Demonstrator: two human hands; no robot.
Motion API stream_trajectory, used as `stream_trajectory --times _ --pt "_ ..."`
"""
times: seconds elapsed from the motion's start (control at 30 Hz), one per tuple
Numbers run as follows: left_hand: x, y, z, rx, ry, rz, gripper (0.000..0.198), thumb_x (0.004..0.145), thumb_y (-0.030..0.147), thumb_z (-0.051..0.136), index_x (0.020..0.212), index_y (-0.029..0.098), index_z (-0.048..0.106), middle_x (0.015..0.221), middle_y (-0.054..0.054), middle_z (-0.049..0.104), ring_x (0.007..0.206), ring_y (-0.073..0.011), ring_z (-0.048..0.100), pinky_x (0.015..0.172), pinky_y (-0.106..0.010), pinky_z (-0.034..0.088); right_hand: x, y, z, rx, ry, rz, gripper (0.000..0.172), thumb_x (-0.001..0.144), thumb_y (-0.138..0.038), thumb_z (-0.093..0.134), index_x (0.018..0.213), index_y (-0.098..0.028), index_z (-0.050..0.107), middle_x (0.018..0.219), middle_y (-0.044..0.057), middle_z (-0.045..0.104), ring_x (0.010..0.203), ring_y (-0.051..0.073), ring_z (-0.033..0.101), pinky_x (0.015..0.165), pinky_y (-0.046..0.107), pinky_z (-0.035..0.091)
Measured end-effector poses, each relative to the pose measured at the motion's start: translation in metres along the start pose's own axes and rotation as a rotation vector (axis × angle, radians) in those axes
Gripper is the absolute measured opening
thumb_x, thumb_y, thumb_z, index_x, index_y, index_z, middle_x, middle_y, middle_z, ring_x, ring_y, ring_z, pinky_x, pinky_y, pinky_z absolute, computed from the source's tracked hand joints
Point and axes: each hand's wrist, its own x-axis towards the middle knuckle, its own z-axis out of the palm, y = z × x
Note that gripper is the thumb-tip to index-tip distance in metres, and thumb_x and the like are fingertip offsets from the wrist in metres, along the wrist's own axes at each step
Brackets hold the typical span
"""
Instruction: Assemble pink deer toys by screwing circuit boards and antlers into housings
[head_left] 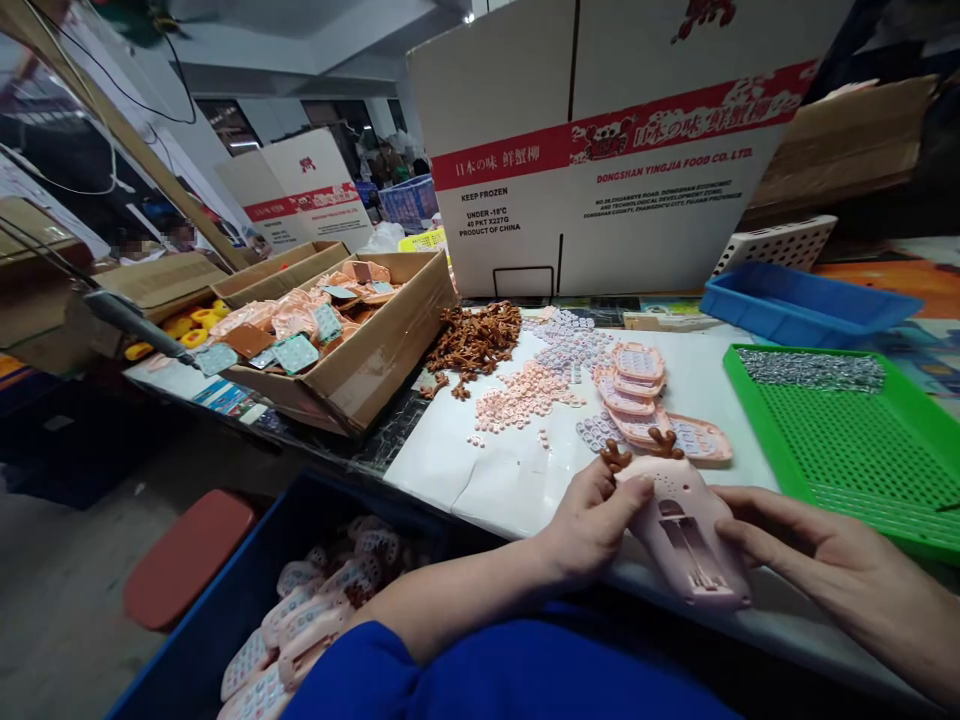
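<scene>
A pink toy phone (679, 525) with brown antlers is held above the table's front edge, its back facing up and the battery slot uncovered. My left hand (600, 520) grips its upper left side, thumb on the back near the antlers. On the opposite edge, my right hand (810, 550) holds the phone between thumb and fingers. Just beyond it lie several stacked pink phone front shells (634, 390) with keypads. Farther left are loose pink buttons (517, 398), pale keypad pieces (574, 340) and a heap of brown antlers (476, 340).
A green tray (832, 440) with small metal screws (814, 370) stands at right, a blue tray (806, 305) behind it. At left, a cardboard box (375, 370) holds pink parts. Below it, a blue bin (202, 610) contains several toy phones. A tall white carton (517, 130) blocks the back.
</scene>
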Motion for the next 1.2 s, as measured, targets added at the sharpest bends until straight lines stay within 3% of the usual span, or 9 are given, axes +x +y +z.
stream_trajectory --times 0.07,0.17,0.3,0.37,0.5,0.73,0.87,0.97,1.2 --pt "0.0 -0.001 -0.001 0.006 0.017 0.009 0.083 0.069 0.079 0.07 0.115 0.01 0.065 0.105 -0.015 0.075 0.099 -0.0288 0.07 0.092 -0.041 0.054 -0.002 0.009 0.002 0.066 -0.069 0.038 0.05 0.061 -0.073 0.067 0.061 -0.023 0.073 0.075 0.011 0.078 0.075 0.029 0.078 0.075 0.033 0.065" --pt "-0.006 0.0 -0.003 0.011 0.013 0.006 0.073 0.068 0.074 0.075 0.108 0.013 0.068 0.097 -0.012 0.077 0.097 -0.0291 0.071 0.09 -0.041 0.056 -0.008 0.02 0.005 0.092 -0.053 -0.022 0.049 0.074 -0.066 0.066 0.082 -0.02 0.078 0.087 0.011 0.08 0.082 0.027 0.076 0.077 0.035 0.064" --pt "-0.014 -0.002 -0.01 0.012 -0.015 0.004 0.051 0.076 0.053 0.08 0.11 0.018 0.068 0.109 -0.01 0.076 0.107 -0.0266 0.069 0.092 -0.036 0.055 -0.014 0.031 0.009 0.147 -0.049 -0.291 0.037 0.089 -0.047 0.066 0.104 -0.015 0.075 0.105 0.011 0.078 0.094 0.02 0.073 0.088 0.032 0.059" --pt "-0.014 -0.003 -0.013 0.215 0.001 0.175 0.04 0.083 0.047 0.075 0.108 0.017 0.071 0.109 -0.011 0.077 0.102 -0.0257 0.071 0.087 -0.034 0.058 -0.014 0.036 0.01 0.181 0.036 -0.41 0.039 0.089 -0.045 0.07 0.113 -0.014 0.073 0.11 0.011 0.076 0.097 0.018 0.071 0.09 0.031 0.058" --pt "-0.017 -0.002 -0.012 0.454 -0.046 0.34 0.034 0.085 0.043 0.072 0.108 0.017 0.074 0.107 -0.01 0.078 0.098 -0.0243 0.073 0.086 -0.033 0.059 -0.014 0.036 0.013 0.188 0.054 -0.55 0.024 0.093 -0.035 0.069 0.105 -0.014 0.073 0.105 0.008 0.074 0.099 0.016 0.068 0.094 0.03 0.054" --pt "-0.019 -0.003 -0.009 0.49 0.021 0.352 0.031 0.085 0.046 0.073 0.101 0.02 0.076 0.097 -0.005 0.078 0.093 -0.0212 0.074 0.084 -0.029 0.06 -0.012 0.033 0.015 0.121 0.098 -0.605 0.02 0.094 -0.032 0.068 0.096 -0.012 0.072 0.089 0.004 0.07 0.086 0.013 0.065 0.083 0.026 0.052" --pt "-0.018 -0.008 -0.012 0.459 0.049 0.293 0.034 0.085 0.048 0.074 0.104 0.02 0.075 0.102 -0.005 0.078 0.092 -0.0206 0.072 0.085 -0.03 0.058 -0.01 0.031 0.015 0.076 0.115 -0.578 0.021 0.094 -0.033 0.068 0.091 -0.013 0.072 0.085 0.002 0.069 0.083 0.012 0.065 0.08 0.025 0.051" --pt "-0.017 -0.014 -0.015 0.372 0.046 0.269 0.034 0.084 0.047 0.075 0.107 0.022 0.074 0.108 -0.005 0.076 0.1 -0.0219 0.07 0.094 -0.033 0.055 -0.012 0.031 0.013 0.079 0.082 -0.551 0.023 0.091 -0.036 0.073 0.098 -0.014 0.071 0.092 0.003 0.071 0.085 0.012 0.064 0.083 0.026 0.051" --pt "-0.011 -0.023 -0.014 0.202 0.074 0.359 0.027 0.078 0.045 0.081 0.098 0.029 0.073 0.109 -0.002 0.072 0.114 -0.0224 0.064 0.105 -0.036 0.048 -0.018 0.034 0.02 0.102 0.182 -0.578 0.018 0.095 -0.031 0.067 0.089 -0.015 0.073 0.087 0.002 0.069 0.084 0.012 0.063 0.081 0.025 0.05"
